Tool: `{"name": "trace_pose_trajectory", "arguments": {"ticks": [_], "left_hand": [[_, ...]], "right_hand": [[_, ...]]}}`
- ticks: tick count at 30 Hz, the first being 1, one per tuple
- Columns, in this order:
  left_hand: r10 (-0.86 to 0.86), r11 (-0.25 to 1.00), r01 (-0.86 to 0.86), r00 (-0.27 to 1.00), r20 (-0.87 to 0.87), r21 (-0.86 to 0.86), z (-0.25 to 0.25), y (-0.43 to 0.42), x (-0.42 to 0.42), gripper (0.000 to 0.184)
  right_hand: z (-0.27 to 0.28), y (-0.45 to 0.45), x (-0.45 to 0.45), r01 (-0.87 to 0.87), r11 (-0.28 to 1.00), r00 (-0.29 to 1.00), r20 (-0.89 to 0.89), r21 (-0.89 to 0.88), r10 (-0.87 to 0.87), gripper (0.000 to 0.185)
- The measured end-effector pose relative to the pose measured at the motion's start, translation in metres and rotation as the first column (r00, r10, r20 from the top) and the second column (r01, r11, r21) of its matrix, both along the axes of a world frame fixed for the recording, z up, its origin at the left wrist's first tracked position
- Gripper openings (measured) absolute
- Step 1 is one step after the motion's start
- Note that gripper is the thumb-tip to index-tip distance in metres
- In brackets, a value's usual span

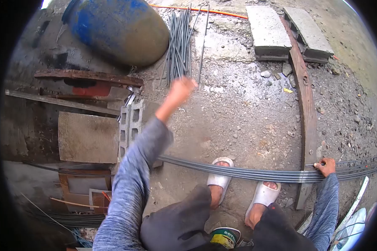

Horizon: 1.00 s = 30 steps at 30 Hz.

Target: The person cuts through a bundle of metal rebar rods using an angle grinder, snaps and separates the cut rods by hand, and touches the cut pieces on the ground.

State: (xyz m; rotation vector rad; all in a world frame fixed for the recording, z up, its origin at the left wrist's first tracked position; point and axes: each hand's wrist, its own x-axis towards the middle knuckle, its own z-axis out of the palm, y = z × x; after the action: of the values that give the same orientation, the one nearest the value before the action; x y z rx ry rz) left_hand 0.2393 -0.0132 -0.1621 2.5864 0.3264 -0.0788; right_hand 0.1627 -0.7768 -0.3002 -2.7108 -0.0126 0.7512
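Long bars [243,172] span from 7 o'clock to 3 o'clock, crossing above both slippers [218,180] and over the wooden plank [308,121] at 3 o'clock. The right hand [326,166], between 3 and 4 o'clock, curls onto the bars just beside the plank and appears to grip them. The left hand [182,89] is raised at 12 o'clock, near the lower end of the short bars [179,46]; motion blur prevents telling whether its fingers are closed.

Recommended handling: hold the long bars firmly against the plank, as loose lengths could roll. Keep right-hand fingers out of gaps between bars. Position both feet clear of the crossing; a dropped bar could strike exposed toes.
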Motion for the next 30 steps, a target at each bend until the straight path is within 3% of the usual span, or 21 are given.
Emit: {"name": "trace_pose_trajectory", "arguments": {"ticks": [1, 3, 4, 5, 6, 7, 10, 11, 13, 14, 15, 16, 17, 19, 22, 25, 30], "left_hand": [[-0.133, 0.982, 0.117, 0.986, -0.1, -0.149, -0.019, -0.037, -0.045, 0.035], [-0.373, 0.919, 0.323, 0.899, -0.229, -0.227, -0.055, -0.1, -0.133, 0.042], [-0.324, 0.918, 0.185, 0.86, -0.394, -0.351, -0.048, -0.133, -0.163, 0.039], [-0.332, 0.896, 0.15, 0.852, -0.406, -0.418, -0.058, -0.15, -0.19, 0.037], [-0.341, 0.868, 0.111, 0.842, -0.418, -0.484, -0.064, -0.162, -0.211, 0.036], [-0.336, 0.871, 0.091, 0.827, -0.45, -0.483, -0.067, -0.171, -0.223, 0.034], [-0.331, 0.897, 0.193, 0.889, -0.316, -0.398, -0.081, -0.174, -0.248, 0.035], [-0.338, 0.892, 0.209, 0.897, -0.284, -0.401, -0.084, -0.174, -0.249, 0.035], [-0.285, 0.884, 0.028, 0.823, -0.492, -0.466, -0.089, -0.17, -0.243, 0.034], [-0.376, 0.879, 0.181, 0.833, -0.405, -0.442, -0.095, -0.167, -0.239, 0.032], [-0.37, 0.86, 0.094, 0.792, -0.486, -0.502, -0.09, -0.165, -0.231, 0.034], [-0.376, 0.858, 0.04, 0.73, -0.571, -0.513, -0.085, -0.163, -0.221, 0.033], [-0.408, 0.817, 0.076, 0.776, -0.48, -0.571, -0.097, -0.156, -0.223, 0.029], [-0.383, 0.768, -0.013, 0.792, -0.476, -0.64, -0.11, -0.151, -0.227, 0.022], [-0.373, 0.769, -0.121, 0.713, -0.594, -0.628, -0.106, -0.151, -0.219, 0.021], [-0.368, 0.76, -0.176, 0.676, -0.638, -0.625, -0.112, -0.147, -0.218, 0.022], [-0.357, 0.766, -0.202, 0.655, -0.666, -0.61, -0.114, -0.15, -0.215, 0.024]], "right_hand": [[-0.001, -0.002, 0.001, 0.026, 1.0, 0.999, -0.027, -0.004, -0.026, 0.05], [0.001, -0.007, 0.005, 0.062, 0.998, 0.995, -0.074, 0.001, -0.062, 0.051], [0.005, -0.004, 0.008, 0.073, 0.997, 0.993, -0.095, 0.015, -0.071, 0.052], [0.007, -0.003, 0.004, 0.084, 0.996, 0.989, -0.124, 0.026, -0.08, 0.052], [-0.003, -0.01, -0.001, -0.03, 0.999, 0.999, 0.028, -0.038, 0.031, 0.053], [-0.005, -0.009, -0.005, -0.057, 0.998, 0.996, 0.074, -0.042, 0.06, 0.054], [-0.022, -0.024, -0.008, -0.123, 0.986, 0.979, 0.147, -0.114, 0.139, 0.054], [-0.042, -0.033, -0.012, -0.182, 0.982, 0.937, 0.295, -0.041, 0.186, 0.055], [-0.027, -0.027, -0.011, -0.264, 0.951, 0.947, 0.145, -0.161, 0.287, 0.055], [-0.002, -0.003, -0.007, -0.216, 0.941, 0.974, 0.003, -0.26, 0.224, 0.06], [0.002, -0.008, -0.011, -0.254, 0.953, 0.957, 0.098, -0.162, 0.272, 0.072], [0.02, 0.009, 0.007, -0.089, 0.972, 0.96, -0.278, -0.217, 0.026, 0.082], [0.03, 0.015, 0.009, -0.116, 0.973, 0.96, -0.274, -0.198, 0.059, 0.088], [0.032, 0.015, 0.003, -0.107, 0.984, 0.978, -0.194, -0.143, 0.078, 0.077], [0.03, 0.017, -0.017, -0.061, 0.998, 0.966, 0.253, -0.013, 0.062, 0.059], [0.05, 0.025, -0.04, 0.02, 1.0, 0.945, 0.327, -0.013, -0.014, 0.045], [0.052, 0.017, -0.061, -0.099, 0.994, 0.967, 0.23, -0.045, 0.107, 0.045]]}}
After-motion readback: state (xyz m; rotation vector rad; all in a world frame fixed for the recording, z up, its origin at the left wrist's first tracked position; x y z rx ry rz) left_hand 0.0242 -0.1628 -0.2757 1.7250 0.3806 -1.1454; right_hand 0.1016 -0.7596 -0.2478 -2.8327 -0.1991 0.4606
